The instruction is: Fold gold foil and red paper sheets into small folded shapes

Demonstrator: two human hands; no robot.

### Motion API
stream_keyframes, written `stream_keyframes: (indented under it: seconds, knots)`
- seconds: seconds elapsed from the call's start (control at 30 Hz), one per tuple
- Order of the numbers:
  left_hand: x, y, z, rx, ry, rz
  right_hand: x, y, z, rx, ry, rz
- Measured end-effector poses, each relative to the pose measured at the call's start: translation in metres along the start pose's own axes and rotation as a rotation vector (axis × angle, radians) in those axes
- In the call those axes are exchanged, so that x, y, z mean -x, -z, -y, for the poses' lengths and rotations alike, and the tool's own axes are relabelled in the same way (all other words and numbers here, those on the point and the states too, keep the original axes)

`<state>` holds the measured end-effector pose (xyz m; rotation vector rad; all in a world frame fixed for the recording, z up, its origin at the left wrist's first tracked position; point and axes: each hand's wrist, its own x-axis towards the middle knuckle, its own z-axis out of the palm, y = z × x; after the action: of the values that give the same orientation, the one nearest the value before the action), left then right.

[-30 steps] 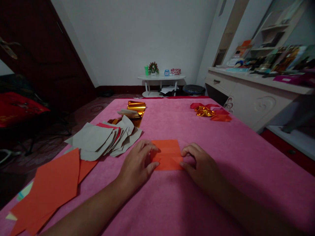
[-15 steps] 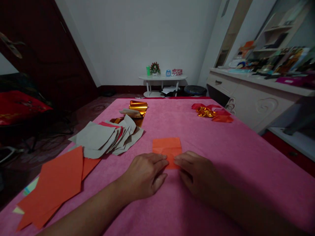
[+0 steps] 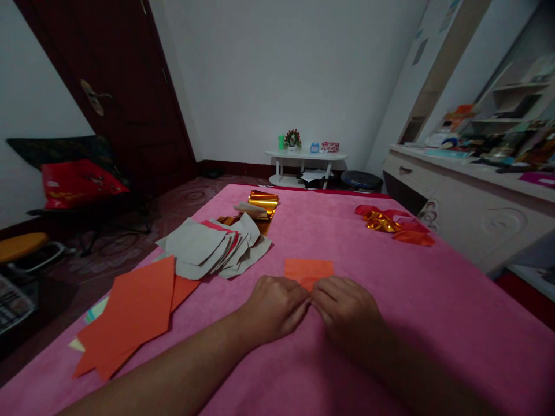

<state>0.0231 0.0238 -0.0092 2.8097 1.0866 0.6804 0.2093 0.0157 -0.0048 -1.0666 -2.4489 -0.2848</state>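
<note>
A small piece of orange paper [image 3: 309, 268] lies on the pink cloth [image 3: 260, 375] in front of me, with a crease line across it. My left hand [image 3: 277, 306] pinches its near edge, fingertips and thumb together. Right beside it, my right hand [image 3: 347, 306] grips the same edge, and the fingertips of both hands almost meet in the middle. The hands cover the near part of the paper, so how that edge is folded is hidden.
Orange sheets [image 3: 134, 312] lie at the left, beside a fanned stack of grey paper [image 3: 195, 248]. Behind it are a gold foil roll [image 3: 264, 201] and some foil. Red and gold crumpled pieces [image 3: 384, 222] sit at the back right. A white dresser [image 3: 472, 202] stands right of the table.
My hands have closed in on the paper's near edge, their fingertips drawing together and pinching. Less of the paper shows. The camera view has shifted, so the whole scene sits farther right.
</note>
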Motion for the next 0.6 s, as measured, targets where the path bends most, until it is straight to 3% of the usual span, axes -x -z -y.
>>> stream_keyframes:
  seconds: [0.17,0.37,0.6]
  knots:
    - [0.001,0.005,0.000,-0.014,-0.058,0.035,0.005,-0.005,-0.015,-0.076,0.099,-0.053]
    - [0.005,0.004,0.005,0.052,-0.024,0.012,0.014,0.001,-0.030,-0.190,0.062,-0.030]
    - [0.016,0.002,0.017,0.110,-0.010,-0.053,0.016,0.008,-0.030,-0.190,0.081,-0.036]
